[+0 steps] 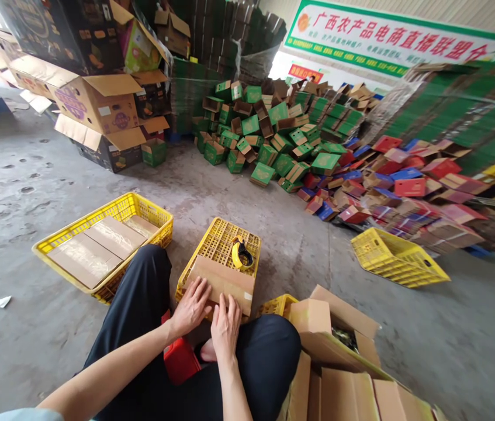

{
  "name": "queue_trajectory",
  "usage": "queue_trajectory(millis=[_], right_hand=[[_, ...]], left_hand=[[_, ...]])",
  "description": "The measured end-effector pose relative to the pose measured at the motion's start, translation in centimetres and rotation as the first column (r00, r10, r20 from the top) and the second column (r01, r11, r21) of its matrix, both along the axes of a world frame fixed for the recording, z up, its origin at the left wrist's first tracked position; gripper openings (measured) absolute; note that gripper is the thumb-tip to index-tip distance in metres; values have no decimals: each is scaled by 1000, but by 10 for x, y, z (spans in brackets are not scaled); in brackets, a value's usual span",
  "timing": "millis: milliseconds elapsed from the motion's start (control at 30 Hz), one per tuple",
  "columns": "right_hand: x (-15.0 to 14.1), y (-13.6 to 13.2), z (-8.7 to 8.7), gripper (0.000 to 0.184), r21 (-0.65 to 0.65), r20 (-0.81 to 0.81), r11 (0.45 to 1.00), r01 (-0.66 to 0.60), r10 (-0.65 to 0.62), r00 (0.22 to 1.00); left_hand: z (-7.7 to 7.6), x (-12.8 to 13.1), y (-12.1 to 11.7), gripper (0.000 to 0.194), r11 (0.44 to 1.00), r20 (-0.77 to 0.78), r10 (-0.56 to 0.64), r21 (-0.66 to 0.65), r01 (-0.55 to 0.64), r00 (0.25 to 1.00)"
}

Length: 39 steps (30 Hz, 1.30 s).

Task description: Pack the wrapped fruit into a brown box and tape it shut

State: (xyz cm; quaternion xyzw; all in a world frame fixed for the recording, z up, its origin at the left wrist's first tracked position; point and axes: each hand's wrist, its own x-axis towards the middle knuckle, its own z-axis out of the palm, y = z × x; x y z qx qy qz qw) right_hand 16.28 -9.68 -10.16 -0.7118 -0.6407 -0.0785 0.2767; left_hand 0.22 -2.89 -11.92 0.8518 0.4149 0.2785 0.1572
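A brown cardboard box (223, 280) lies on an upturned yellow plastic crate (212, 240) in front of my knees. My left hand (191, 307) rests on the box's near left side, fingers stretched out over the cardboard. Beside it, my right hand (226, 321) lies flat on the near edge, its fingers extended too. Neither hand grips anything. Behind the box, on the crate's lattice, sits a tape dispenser (242, 254) in yellow and black.
To the left stands a yellow crate (166, 225) with several taped boxes (116, 234). Open cartons (312, 318) are at my right, and another yellow crate (398, 257) lies farther off. Green boxes (262, 173) and red and blue boxes (409, 187) are heaped behind. Something red (181, 359) is between my legs.
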Motion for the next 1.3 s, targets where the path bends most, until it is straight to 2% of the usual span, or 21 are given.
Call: queue_trajectory(millis=[100, 267, 367, 600, 867, 1133, 1300], right_hand=[[0, 8, 10, 43, -24, 38, 998, -52, 53, 998], [5, 32, 24, 42, -71, 139, 989, -128, 137, 981], [6, 34, 24, 44, -63, 157, 989, -132, 141, 977], [15, 18, 16, 43, -50, 104, 978, -204, 208, 973], [29, 39, 25, 46, -75, 140, 997, -15, 26, 990], [38, 44, 12, 57, 29, 46, 984, 175, -176, 983], [43, 44, 7, 59, 68, 0, 980, 188, -189, 982]], left_hand=[[9, 2, -2, 62, 999, -70, -35, 13, 36, 997], [29, 6, 14, 64, 999, -166, -44, -14, 42, 985], [34, 7, 20, 69, 999, -201, -42, -35, 35, 979], [36, 7, 19, 89, 995, -294, -70, -94, 44, 953], [55, 20, 26, 95, 985, -380, -66, -172, 0, 923], [44, 34, 31, 95, 977, -323, -112, -207, 45, 940], [41, 33, 39, 102, 980, -317, -119, -188, 61, 941]])
